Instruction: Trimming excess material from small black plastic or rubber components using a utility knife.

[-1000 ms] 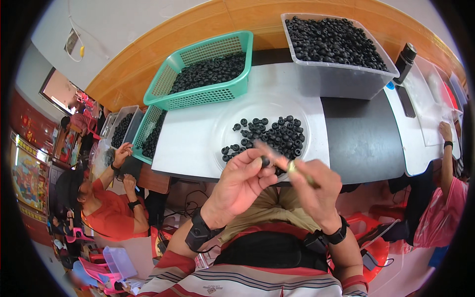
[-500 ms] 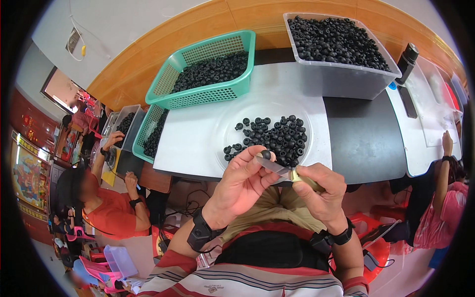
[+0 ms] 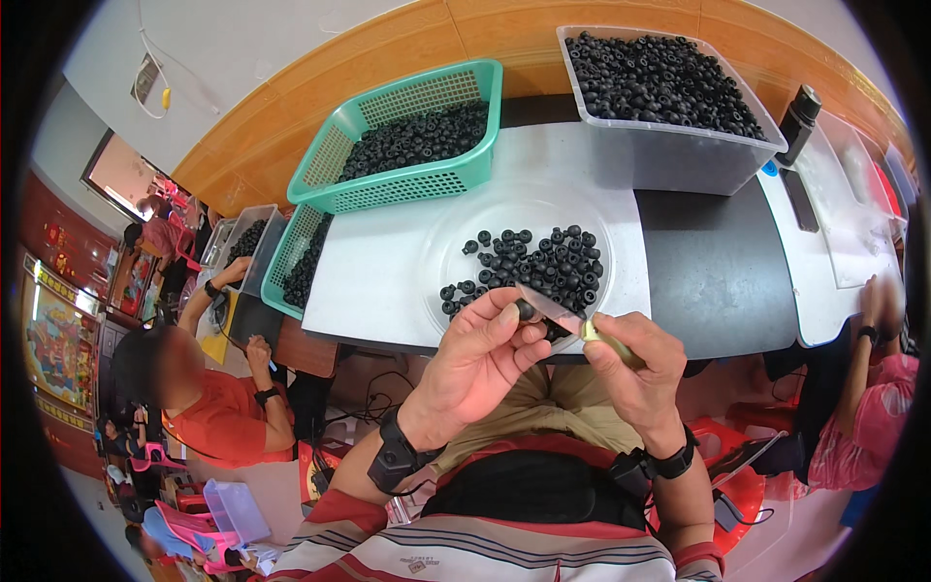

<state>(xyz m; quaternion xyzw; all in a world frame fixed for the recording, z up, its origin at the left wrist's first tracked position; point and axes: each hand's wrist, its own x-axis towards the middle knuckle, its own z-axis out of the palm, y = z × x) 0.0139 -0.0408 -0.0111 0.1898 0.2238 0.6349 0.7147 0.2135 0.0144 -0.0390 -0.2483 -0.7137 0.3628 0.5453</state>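
Observation:
Between the thumb and fingers of my left hand point(image 3: 482, 351) is a small round black part point(image 3: 526, 309). My right hand point(image 3: 640, 367) is wrapped round the pale yellow-green handle of a knife point(image 3: 553, 310). The blade points up and left, its edge close by the black part; whether they touch I cannot tell. Just beyond my hands, a shallow clear round tray point(image 3: 438, 233) carries a loose heap of the same black parts point(image 3: 543, 267), some with open round holes facing up.
A green basket point(image 3: 407, 191) and a large clear bin point(image 3: 679, 155), both filled with black parts, stand at the back. A second green basket point(image 3: 275, 276) is at left. A black bottle point(image 3: 798, 124) and a phone point(image 3: 799, 201) lie to the right. Co-workers sit on both sides.
The knife blade has swung upward, its tip now above the black part rather than across it. My right hand has shifted slightly right. The co-worker's hand at right has moved nearer their body.

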